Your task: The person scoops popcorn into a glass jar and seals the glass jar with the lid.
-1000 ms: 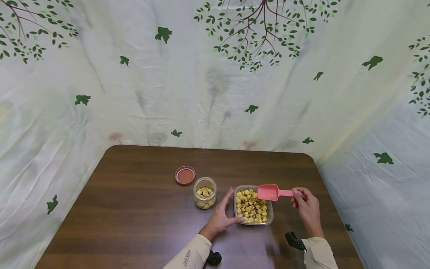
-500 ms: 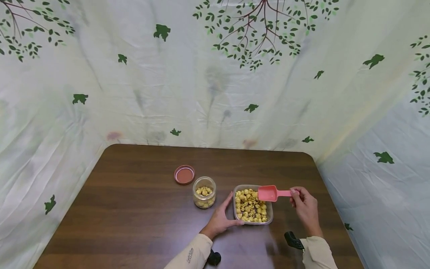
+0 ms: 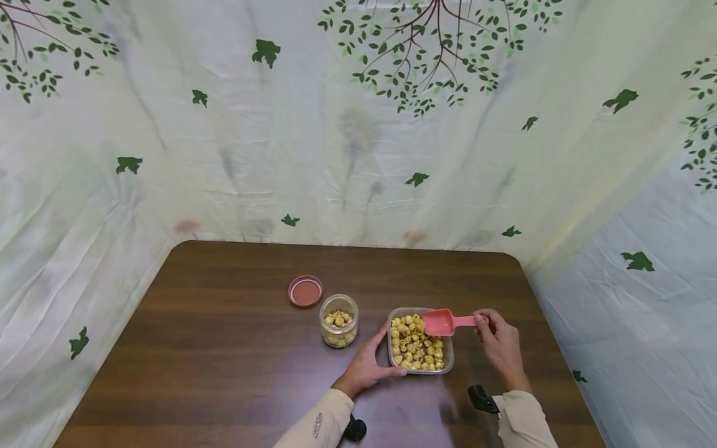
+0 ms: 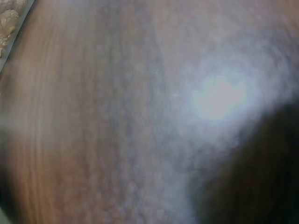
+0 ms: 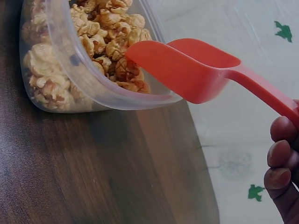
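A clear plastic container [image 3: 449,364] of caramel popcorn [image 3: 413,348] stands on the table. My left hand [image 3: 366,367] touches its near left corner, thumb along the front and fingers up the left side. With my right hand [image 3: 500,348] I pinch the handle of a pink scoop [image 3: 439,323]. The scoop's bowl [image 5: 182,70] reaches over the container's right rim, its tip at the popcorn in the right wrist view; no popcorn shows inside the bowl. The left wrist view catches mostly blurred table, with a corner of the popcorn [image 4: 7,23] at top left.
Left of the container stands a glass jar [image 3: 339,339] partly filled with popcorn, its mouth uncovered. A reddish lid [image 3: 305,291] lies behind it to the left. The dark wooden table [image 3: 224,348] meets a hanging patterned cloth [image 3: 313,124] at the back.
My right hand and the scoop have shifted a little to the left, bringing the scoop farther over the popcorn. My left hand has stayed at the container.
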`<state>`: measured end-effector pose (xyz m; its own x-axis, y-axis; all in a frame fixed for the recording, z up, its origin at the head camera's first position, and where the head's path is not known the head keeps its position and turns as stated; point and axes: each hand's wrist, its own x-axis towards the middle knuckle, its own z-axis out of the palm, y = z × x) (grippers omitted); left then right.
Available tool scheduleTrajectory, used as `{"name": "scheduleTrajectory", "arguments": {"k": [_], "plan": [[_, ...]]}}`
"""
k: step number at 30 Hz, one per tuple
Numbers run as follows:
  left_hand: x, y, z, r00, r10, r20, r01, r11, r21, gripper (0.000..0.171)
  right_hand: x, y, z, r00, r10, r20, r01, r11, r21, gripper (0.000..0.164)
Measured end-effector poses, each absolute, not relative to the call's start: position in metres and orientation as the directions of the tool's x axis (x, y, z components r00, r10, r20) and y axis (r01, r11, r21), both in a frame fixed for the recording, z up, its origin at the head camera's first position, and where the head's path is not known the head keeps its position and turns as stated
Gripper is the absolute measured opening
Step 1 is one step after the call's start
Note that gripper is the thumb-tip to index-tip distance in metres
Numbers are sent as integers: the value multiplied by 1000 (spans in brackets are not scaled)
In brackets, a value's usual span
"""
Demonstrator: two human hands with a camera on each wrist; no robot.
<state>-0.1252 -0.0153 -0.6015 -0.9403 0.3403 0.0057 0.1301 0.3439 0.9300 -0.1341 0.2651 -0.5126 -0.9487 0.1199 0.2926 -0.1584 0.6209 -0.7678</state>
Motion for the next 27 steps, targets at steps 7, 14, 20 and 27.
{"name": "scheduleTrajectory", "arguments": {"k": [7,14,20,27], "plan": [[-126,-15,-601,-942,336,9,129,339,932,106,-137,260,-515,-948,84,306,-179,656,-733,10],[-126,-15,-602,-939,343,3,125,337,933,106,-142,257,-518,-945,43,326,-217,664,-716,7],[-126,-14,-603,-938,344,30,152,335,930,106,-146,259,-522,-938,25,345,-249,643,-724,7],[-124,-15,-602,-942,335,31,145,320,936,105,-149,261,-527,-935,-8,354,-285,610,-739,7]]}}
